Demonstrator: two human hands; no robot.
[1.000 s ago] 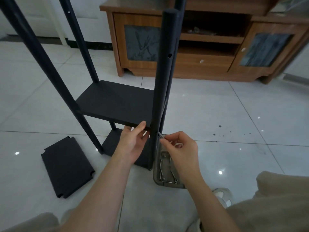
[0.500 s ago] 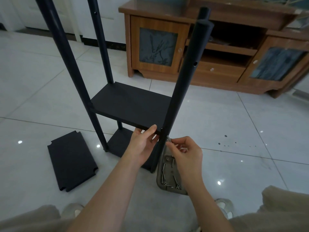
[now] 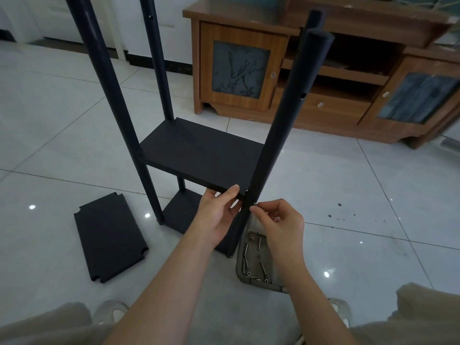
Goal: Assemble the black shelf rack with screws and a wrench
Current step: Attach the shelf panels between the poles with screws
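I have the black shelf rack (image 3: 117,100) standing on the floor (image 3: 348,183) in front of me, partly built. Four posts are up, a lower shelf (image 3: 179,212) sits near the feet, and a middle shelf (image 3: 199,150) is in place above it.

My left hand (image 3: 216,215) grips the near edge of the middle shelf, thumb on top and fingers under, just beside the near right post (image 3: 281,135). My right hand (image 3: 281,220) pinches a screw (image 3: 254,204) against that post, level with the shelf's corner. I judge I'm starting it by hand, so this corner isn't fastened yet. I can't tell whether the other corners are screwed.

An open hole (image 3: 303,95) shows higher up the post, and a loose shelf panel (image 3: 109,237) lies flat on the floor to the left, so I reckon at least one more level is to come. More screws lie in the tray (image 3: 256,260) below my right hand. I can't pick out the wrench with certainty, and the tightening looks to be ahead.
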